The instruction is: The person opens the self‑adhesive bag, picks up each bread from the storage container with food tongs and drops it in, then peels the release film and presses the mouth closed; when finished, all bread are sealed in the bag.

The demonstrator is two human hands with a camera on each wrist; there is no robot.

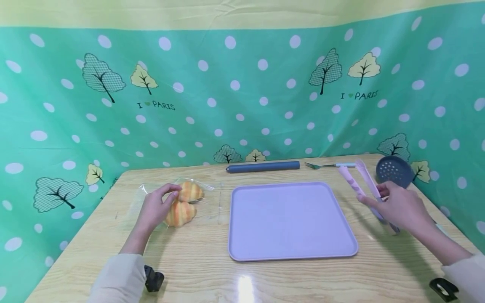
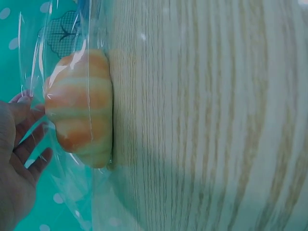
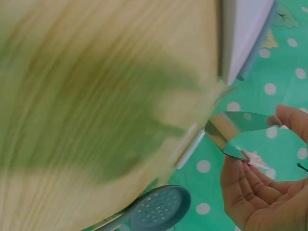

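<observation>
At the left of the table, my left hand pinches the edge of a clear plastic bag, thumb against fingertips. Two croissants with orange-brown stripes lie in the bag, one behind the other. In the left wrist view a single croissant shows through the film, just beside the left hand. Over on the right, my right hand grips pink tongs above the table, their arms spread and tips pointing away. The right wrist view shows the tongs' bent metal part between thumb and fingers.
A lilac rectangular tray lies mid-table. Behind it are a dark blue rolled cylinder and a fork with a light blue handle. A dark slotted skimmer is at the right edge. Green dotted cloth hangs behind.
</observation>
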